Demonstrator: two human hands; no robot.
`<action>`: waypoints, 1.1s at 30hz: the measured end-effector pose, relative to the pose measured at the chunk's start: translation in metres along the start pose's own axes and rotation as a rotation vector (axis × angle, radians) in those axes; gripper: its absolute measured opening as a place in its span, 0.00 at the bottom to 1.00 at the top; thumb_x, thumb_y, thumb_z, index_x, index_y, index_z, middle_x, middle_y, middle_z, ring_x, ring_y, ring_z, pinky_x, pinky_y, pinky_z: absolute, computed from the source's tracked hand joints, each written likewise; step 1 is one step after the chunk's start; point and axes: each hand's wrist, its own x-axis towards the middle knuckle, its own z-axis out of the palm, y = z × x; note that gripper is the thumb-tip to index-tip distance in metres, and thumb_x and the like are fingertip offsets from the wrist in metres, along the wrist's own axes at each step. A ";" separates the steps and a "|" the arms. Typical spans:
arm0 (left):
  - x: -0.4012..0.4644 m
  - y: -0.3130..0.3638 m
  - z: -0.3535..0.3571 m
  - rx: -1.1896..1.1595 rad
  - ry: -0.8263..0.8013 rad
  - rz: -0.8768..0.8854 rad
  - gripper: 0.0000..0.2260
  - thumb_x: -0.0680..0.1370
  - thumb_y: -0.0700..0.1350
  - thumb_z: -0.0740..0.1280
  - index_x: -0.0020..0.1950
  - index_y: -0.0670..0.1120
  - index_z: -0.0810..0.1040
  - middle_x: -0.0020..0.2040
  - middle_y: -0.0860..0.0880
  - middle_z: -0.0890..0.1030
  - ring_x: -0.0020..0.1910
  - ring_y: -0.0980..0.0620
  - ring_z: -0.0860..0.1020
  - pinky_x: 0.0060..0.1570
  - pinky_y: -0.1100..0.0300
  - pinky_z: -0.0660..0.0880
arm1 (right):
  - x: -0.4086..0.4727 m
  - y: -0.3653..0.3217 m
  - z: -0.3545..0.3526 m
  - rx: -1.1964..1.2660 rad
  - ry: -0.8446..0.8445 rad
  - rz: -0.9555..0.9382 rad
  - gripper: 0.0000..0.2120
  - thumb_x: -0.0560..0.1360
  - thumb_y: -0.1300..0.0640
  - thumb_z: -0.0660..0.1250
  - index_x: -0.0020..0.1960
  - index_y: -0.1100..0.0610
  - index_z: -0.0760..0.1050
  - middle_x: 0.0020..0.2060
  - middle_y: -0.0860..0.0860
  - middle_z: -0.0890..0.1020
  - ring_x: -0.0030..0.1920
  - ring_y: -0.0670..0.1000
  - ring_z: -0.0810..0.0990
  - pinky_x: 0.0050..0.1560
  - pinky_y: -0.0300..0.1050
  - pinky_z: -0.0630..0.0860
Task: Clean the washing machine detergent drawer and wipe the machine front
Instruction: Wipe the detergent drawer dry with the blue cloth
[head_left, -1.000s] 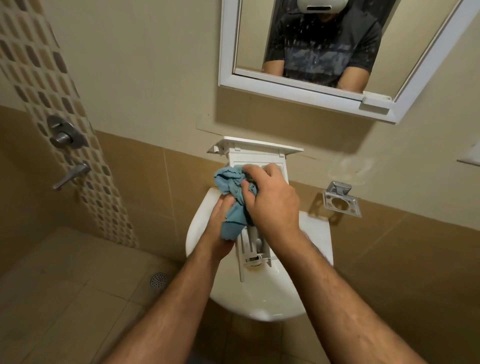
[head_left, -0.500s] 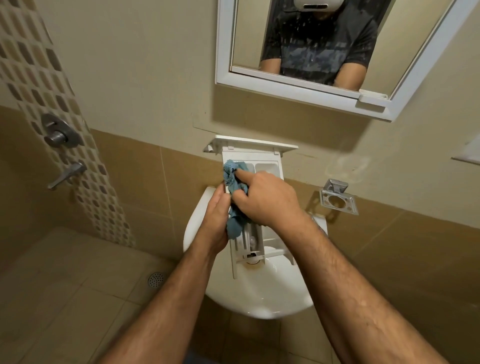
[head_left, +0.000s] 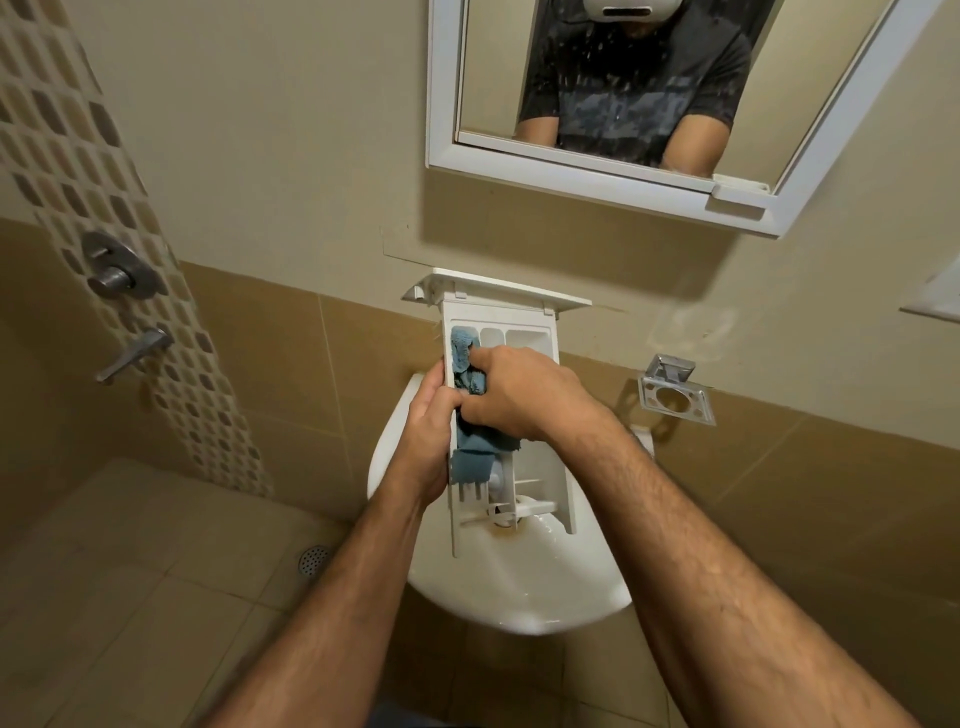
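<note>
While left hand (head_left: 428, 441) steadies it, white drawer (head_left: 530, 332) seems clean.

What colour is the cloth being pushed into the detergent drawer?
Blue: the crumpled blue cloth shows clearly against the white plastic detergent drawer in the head view.

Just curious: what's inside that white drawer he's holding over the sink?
A blue cloth fills the drawer's left compartment, pressed in by the right hand. Two compartments beside it look empty. The hand hides the middle.
</note>
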 end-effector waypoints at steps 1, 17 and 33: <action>-0.001 0.001 0.001 -0.019 0.013 -0.005 0.19 0.83 0.45 0.59 0.74 0.48 0.68 0.64 0.37 0.78 0.56 0.41 0.81 0.47 0.47 0.80 | -0.001 0.000 0.002 0.009 0.005 -0.002 0.19 0.74 0.45 0.64 0.64 0.47 0.72 0.46 0.46 0.76 0.49 0.52 0.76 0.49 0.50 0.76; -0.006 -0.010 0.006 0.043 0.216 -0.110 0.17 0.83 0.53 0.57 0.71 0.51 0.67 0.54 0.57 0.77 0.42 0.62 0.80 0.35 0.72 0.78 | -0.032 -0.001 0.050 0.070 -0.125 0.035 0.15 0.75 0.48 0.66 0.59 0.52 0.75 0.41 0.48 0.77 0.42 0.50 0.78 0.47 0.45 0.80; 0.008 0.018 0.009 0.103 0.292 -0.405 0.18 0.81 0.59 0.60 0.56 0.44 0.76 0.32 0.45 0.82 0.24 0.51 0.80 0.20 0.64 0.74 | -0.076 0.001 0.047 0.303 0.062 0.001 0.21 0.74 0.51 0.62 0.67 0.44 0.74 0.49 0.49 0.83 0.44 0.50 0.80 0.46 0.46 0.80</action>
